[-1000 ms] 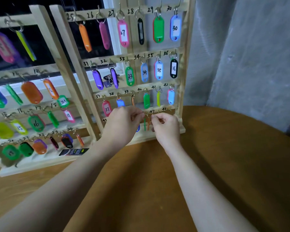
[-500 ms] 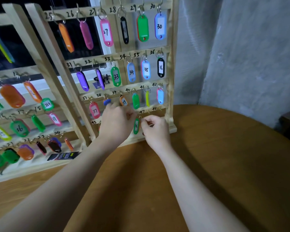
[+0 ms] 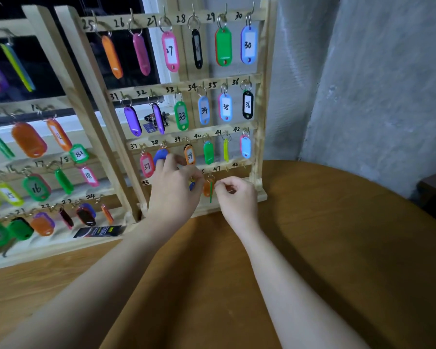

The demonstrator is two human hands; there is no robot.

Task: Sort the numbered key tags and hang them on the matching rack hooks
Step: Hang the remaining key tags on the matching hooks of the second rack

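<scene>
The right wooden rack (image 3: 259,102) carries hooks numbered 25 to 48, most holding coloured key tags. Both hands work at its bottom row. My left hand (image 3: 174,192) reaches in under the tag marked 39 (image 3: 189,155), its fingertips curled at the top of a small blue tag (image 3: 192,185) that is mostly hidden. My right hand (image 3: 237,197) has curled fingers and pinches beside a thin green tag (image 3: 211,195) seen edge-on. That green tag hangs against an orange tag (image 3: 207,188) below the mark 47 (image 3: 216,169). The hook under 48 (image 3: 243,166) is bare.
A second rack (image 3: 61,71) with lower-numbered tags stands to the left, partly behind the first. A black printed packet (image 3: 98,231) lies at its base. Both racks stand on a round wooden table (image 3: 325,248), with a grey wall behind.
The green tag, which faced me between the hands, now hangs edge-on with an orange tag showing behind it. Both hands stay at the bottom row; the view has shifted slightly.
</scene>
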